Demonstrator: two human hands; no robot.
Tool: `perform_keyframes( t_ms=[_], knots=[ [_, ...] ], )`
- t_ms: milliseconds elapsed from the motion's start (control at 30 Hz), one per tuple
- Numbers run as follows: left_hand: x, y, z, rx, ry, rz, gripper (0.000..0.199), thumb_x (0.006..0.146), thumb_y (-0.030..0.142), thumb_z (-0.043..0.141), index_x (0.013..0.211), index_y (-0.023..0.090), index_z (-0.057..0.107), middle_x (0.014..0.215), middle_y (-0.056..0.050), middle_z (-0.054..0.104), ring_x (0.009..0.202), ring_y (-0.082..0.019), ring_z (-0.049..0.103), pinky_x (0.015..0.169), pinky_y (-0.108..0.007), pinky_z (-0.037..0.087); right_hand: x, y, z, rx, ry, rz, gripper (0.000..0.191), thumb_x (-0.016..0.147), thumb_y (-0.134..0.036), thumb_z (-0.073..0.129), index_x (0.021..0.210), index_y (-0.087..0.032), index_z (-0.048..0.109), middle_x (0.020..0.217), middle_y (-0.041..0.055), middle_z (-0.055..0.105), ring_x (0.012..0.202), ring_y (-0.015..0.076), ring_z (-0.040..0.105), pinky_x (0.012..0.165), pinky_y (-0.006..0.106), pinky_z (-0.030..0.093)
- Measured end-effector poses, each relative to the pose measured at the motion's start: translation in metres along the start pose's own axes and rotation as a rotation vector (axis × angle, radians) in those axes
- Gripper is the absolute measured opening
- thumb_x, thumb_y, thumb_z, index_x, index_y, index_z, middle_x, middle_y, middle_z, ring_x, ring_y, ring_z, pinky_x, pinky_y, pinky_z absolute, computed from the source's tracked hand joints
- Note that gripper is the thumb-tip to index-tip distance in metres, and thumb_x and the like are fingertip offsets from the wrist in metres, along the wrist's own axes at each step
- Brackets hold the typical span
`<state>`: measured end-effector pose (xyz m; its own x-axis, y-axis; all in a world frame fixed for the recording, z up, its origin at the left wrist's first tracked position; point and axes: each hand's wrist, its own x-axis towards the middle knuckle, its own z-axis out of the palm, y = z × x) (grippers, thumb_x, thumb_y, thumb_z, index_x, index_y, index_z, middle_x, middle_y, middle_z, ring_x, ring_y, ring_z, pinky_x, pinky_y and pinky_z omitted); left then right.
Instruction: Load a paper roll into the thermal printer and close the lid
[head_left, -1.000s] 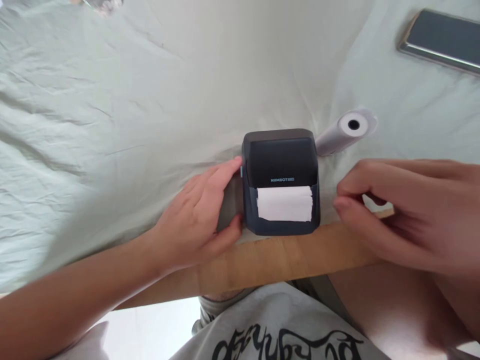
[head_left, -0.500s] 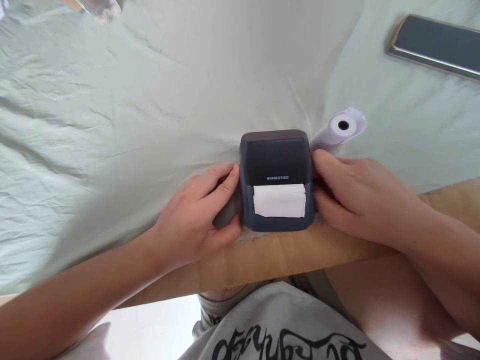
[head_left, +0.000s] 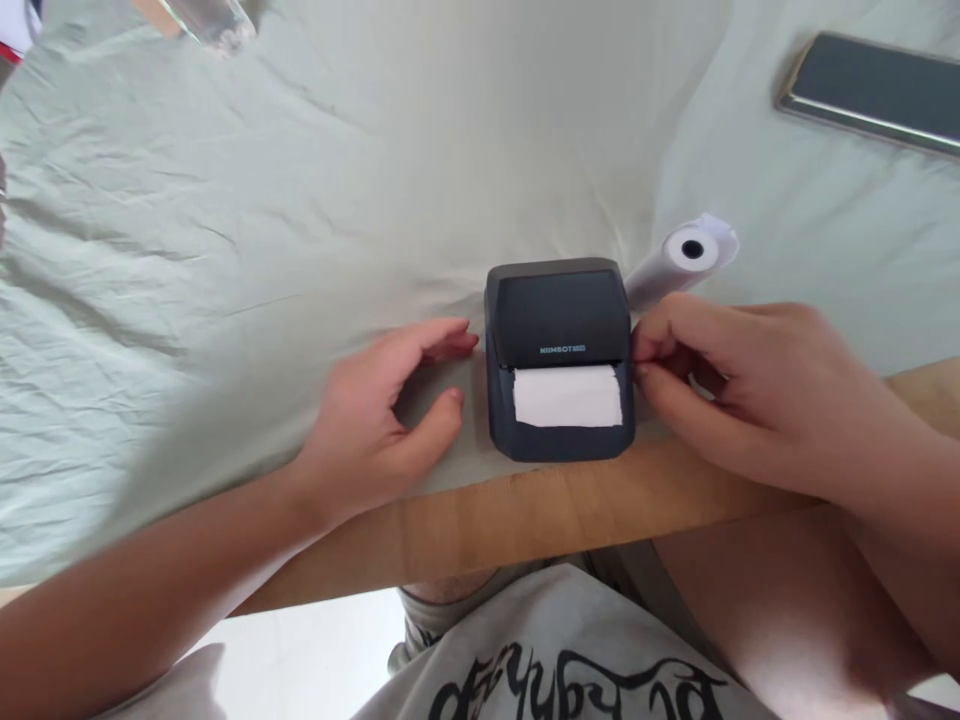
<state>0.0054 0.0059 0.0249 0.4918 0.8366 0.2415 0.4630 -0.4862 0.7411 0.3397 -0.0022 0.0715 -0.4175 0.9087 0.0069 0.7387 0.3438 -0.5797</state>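
Note:
A dark blue and black label printer (head_left: 559, 310) stands at the near edge of the cloth, a strip of white paper (head_left: 568, 397) sticking out of its front slot. Left of it, my left hand (head_left: 394, 410) is open, thumb and fingers apart, a small gap between it and the printer. My right hand (head_left: 712, 380) is at the printer's right side, thumb and index finger pinched together by the casing; what they hold, if anything, is hidden. Behind the right hand lies a roll of white paper (head_left: 664, 270) with a black core.
A dark flat device (head_left: 877, 90) lies at the far right. Part of a clear object (head_left: 217, 20) shows at the top left. The wrinkled pale cloth (head_left: 337, 180) covers the table, whose wooden edge (head_left: 480, 525) runs along the front.
My left hand has let go of the printer's left side and opened. The fingers of my right hand have drawn into a pinch at the right side. The printer looks nearly unmoved.

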Motion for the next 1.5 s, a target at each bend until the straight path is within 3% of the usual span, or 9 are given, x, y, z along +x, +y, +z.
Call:
perform_keyframes(
  t_ms=[400,533,633,833,967,1133,1267,1400,1500],
  knots=[
    [0.010,0.011,0.002,-0.096,0.104,-0.161,0.004,0.109,0.027,0.076,0.113,0.028,0.075,0.094,0.001,0.084,0.082,-0.017,0.079,0.075,-0.030,0.064,-0.012,0.007,-0.006,-0.018,0.160,-0.145,0.052,0.115,-0.019,0.056,0.164,-0.032,0.071,0.085,-0.0060,0.080,0.062,0.0130,0.071,0.065,0.028,0.059],
    [0.018,0.021,-0.005,-0.052,0.023,-0.138,0.035,0.112,0.022,0.070,0.079,0.026,0.058,0.062,0.007,0.055,0.053,-0.012,0.044,0.053,-0.029,0.039,-0.007,0.004,-0.003,-0.052,0.162,-0.246,0.044,0.116,-0.018,0.058,0.157,-0.024,0.073,0.082,-0.0061,0.079,0.061,0.0103,0.069,0.063,0.025,0.057],
    [0.021,0.023,-0.009,0.003,-0.078,-0.061,0.047,0.110,0.017,0.067,0.070,0.024,0.043,0.057,0.008,0.042,0.051,-0.011,0.037,0.059,-0.030,0.042,-0.004,-0.001,-0.001,0.006,0.201,-0.193,0.048,0.117,-0.021,0.059,0.165,-0.025,0.069,0.088,-0.0063,0.080,0.059,0.0089,0.063,0.063,0.025,0.055],
    [0.017,0.014,-0.001,0.088,-0.125,0.119,0.051,0.115,0.019,0.055,0.070,0.024,0.032,0.053,0.007,0.032,0.050,-0.013,0.031,0.067,-0.037,0.044,0.003,-0.013,0.000,-0.022,0.283,-0.133,0.017,0.117,-0.019,0.060,0.107,-0.026,0.072,0.095,-0.0029,0.081,0.066,0.0118,0.064,0.079,0.033,0.055],
    [0.018,0.015,0.000,0.109,-0.154,0.146,0.051,0.114,0.016,0.053,0.070,0.024,0.029,0.053,0.008,0.034,0.049,-0.013,0.031,0.066,-0.039,0.042,0.023,-0.025,0.000,-0.141,0.184,-0.103,0.024,0.115,-0.023,0.056,0.107,-0.027,0.078,0.114,0.0026,0.088,0.077,0.0170,0.070,0.075,0.037,0.048],
    [0.020,0.020,-0.004,0.119,-0.211,0.146,0.050,0.113,0.017,0.054,0.072,0.025,0.026,0.053,0.008,0.038,0.048,-0.014,0.035,0.067,-0.040,0.042,0.058,-0.045,-0.010,-0.498,-0.107,0.194,0.016,0.098,-0.024,0.069,0.103,-0.029,0.082,0.070,0.0024,0.066,0.061,0.0194,0.049,0.062,0.035,0.029],
    [0.020,0.020,-0.003,0.122,-0.201,0.164,0.049,0.113,0.016,0.054,0.073,0.025,0.026,0.054,0.008,0.037,0.049,-0.014,0.034,0.067,-0.040,0.041,0.077,-0.056,-0.017,-0.596,-0.212,0.172,0.008,0.089,-0.023,0.079,0.095,-0.029,0.079,0.062,-0.0024,0.055,0.053,0.0125,0.030,0.062,0.032,0.023],
    [0.020,0.019,-0.002,0.124,-0.205,0.135,0.049,0.112,0.019,0.053,0.072,0.025,0.026,0.053,0.008,0.036,0.049,-0.015,0.034,0.068,-0.041,0.042,0.085,-0.066,-0.017,-0.560,-0.268,0.137,0.019,0.086,-0.007,0.078,0.084,-0.024,0.070,0.061,-0.0028,0.047,0.059,0.0115,0.039,0.071,0.032,0.028],
    [0.020,0.018,-0.002,0.116,-0.199,0.113,0.049,0.113,0.021,0.052,0.071,0.025,0.027,0.053,0.008,0.035,0.049,-0.015,0.033,0.069,-0.041,0.044,0.075,-0.051,-0.028,-0.483,-0.190,0.127,0.013,0.087,-0.017,0.084,0.087,-0.025,0.074,0.072,-0.0006,0.064,0.069,0.0143,0.054,0.071,0.036,0.030]
  ],
)
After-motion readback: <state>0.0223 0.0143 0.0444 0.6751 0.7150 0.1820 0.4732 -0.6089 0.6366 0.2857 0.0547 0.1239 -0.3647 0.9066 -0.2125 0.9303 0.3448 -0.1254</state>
